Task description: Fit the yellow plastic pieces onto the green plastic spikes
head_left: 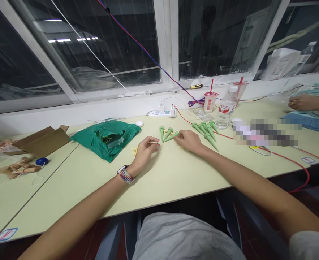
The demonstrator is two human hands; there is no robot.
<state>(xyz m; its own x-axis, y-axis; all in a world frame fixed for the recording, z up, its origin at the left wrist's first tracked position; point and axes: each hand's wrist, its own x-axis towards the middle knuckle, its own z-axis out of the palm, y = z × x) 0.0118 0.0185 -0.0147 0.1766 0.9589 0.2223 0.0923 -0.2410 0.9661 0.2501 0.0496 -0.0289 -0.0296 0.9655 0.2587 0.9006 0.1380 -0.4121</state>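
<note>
My left hand (145,150) rests curled on the pale green table (159,184), with a thin pale stick (153,142) at its fingertips. I cannot tell whether it grips the stick. Small yellow pieces (134,151) lie just left of that hand. My right hand (189,141) has its fingers on the wide end of a green plastic cone spike (170,137), whose point aims left. Two more green spikes (166,133) lie between my hands. Several others (205,131) lie to the right of my right hand, partly in a heap.
A green plastic bag (106,139) and flattened cardboard (41,141) lie to the left. A power strip (162,114), a cup (210,101) and a water bottle (225,108) stand along the windowsill side. Red cable (284,157) runs rightward. A co-worker's hand (304,103) rests at the far right.
</note>
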